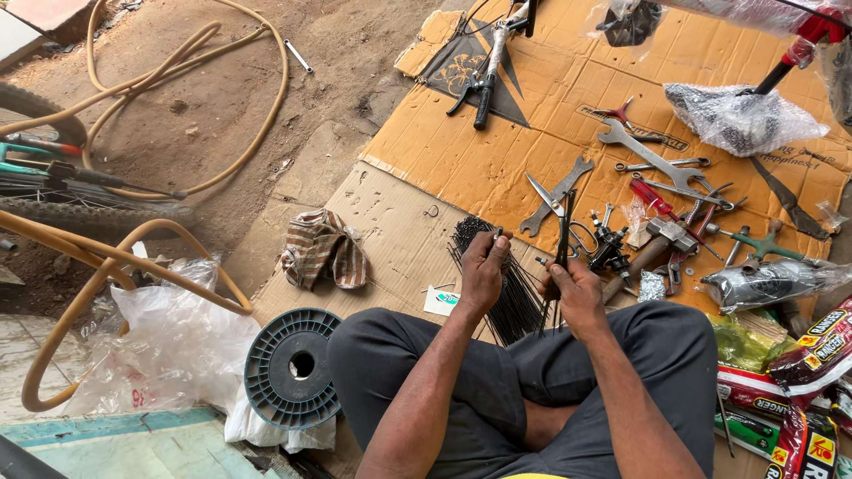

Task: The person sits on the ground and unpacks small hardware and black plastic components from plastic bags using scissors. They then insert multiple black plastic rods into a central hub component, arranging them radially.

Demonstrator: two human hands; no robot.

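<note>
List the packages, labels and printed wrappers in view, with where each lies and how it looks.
Printed packets: stacked at the right edge by the person's knee; flat, glossy, red, yellow and black.
Green packet: beside them, crinkled and shiny.
Small label: on the cardboard below the left hand; white with a teal mark.
Clear bag: upper right, holding dark parts.
Silver wrapped bundle: right of the right hand, long and shiny.
</note>
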